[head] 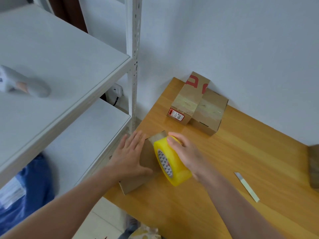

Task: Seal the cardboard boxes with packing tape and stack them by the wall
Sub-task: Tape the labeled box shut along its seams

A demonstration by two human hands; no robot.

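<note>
In the head view, the unsealed cardboard box (148, 157) lies at the left edge of the tabletop (224, 169), directly under both hands. Its long axis runs from the near left edge away from the person, towards the far corner and the wall (241, 49).

The left hand (128, 156) lies flat on the left part of the box top, fingers straight and slightly spread, pressing it down. The right hand (186, 152) curls over the yellow tape roll (174, 166) from the right. The roll stands on its rim on the right part of the box top, its printed core facing the left hand.

The roll's rim seems lined up with the box's long axis, so the strip should be laid by drawing the roll along that line while the left hand holds the box in place. A pale flap shows at the box's far end, just beyond the roll. Whether it is tape or cardboard cannot be told.

The right hand is the one to carry the roll, and the left is nearer the tabletop's left edge, where the box could slip off.

At the far left corner, against the wall, a box with red print (186, 99) and a plain taped box (210, 109) sit touching side by side, well apart from the hands. The box in hand would go that way, forward and to the right. A blade (246, 187) lies on the tabletop to the right of the right forearm.
</note>
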